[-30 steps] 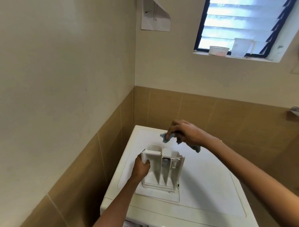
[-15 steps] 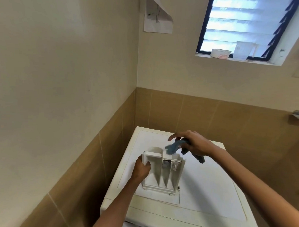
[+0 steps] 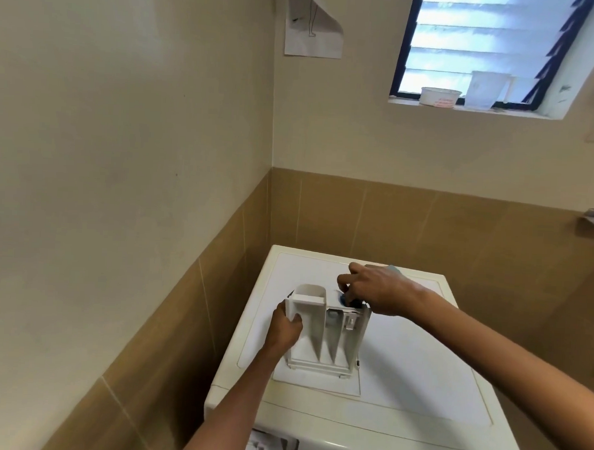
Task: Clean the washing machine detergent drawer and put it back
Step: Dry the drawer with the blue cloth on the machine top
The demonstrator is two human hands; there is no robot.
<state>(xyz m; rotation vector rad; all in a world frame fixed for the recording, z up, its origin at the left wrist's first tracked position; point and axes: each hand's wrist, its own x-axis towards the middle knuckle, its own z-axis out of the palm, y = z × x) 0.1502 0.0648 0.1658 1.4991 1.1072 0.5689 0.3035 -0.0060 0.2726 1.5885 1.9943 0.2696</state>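
1. The left hand (image 3: 285, 327) grips the left wall of the detergent drawer (image 3: 321, 345), with the thumb curled over its rim.
2. The drawer is white plastic with three long compartments split by tapering walls. It rests on top of the washing machine (image 3: 418, 373), towards the left.
3. The right hand (image 3: 377, 291) pinches a blue cloth (image 3: 345, 299) at the drawer's far right end.

The detergent drawer (image 3: 317, 348) is plain white, the cloth (image 3: 345, 299) is blue, and the washing machine (image 3: 418, 383) is creamy white. The walls (image 3: 123, 115) are cream above, with a band of tan tiles (image 3: 391, 222) and pale joints below. The window frame (image 3: 404, 42) is dark, the tub (image 3: 440, 96) on the sill white with red print, the paper sheet (image 3: 312, 38) white with thin black lines.
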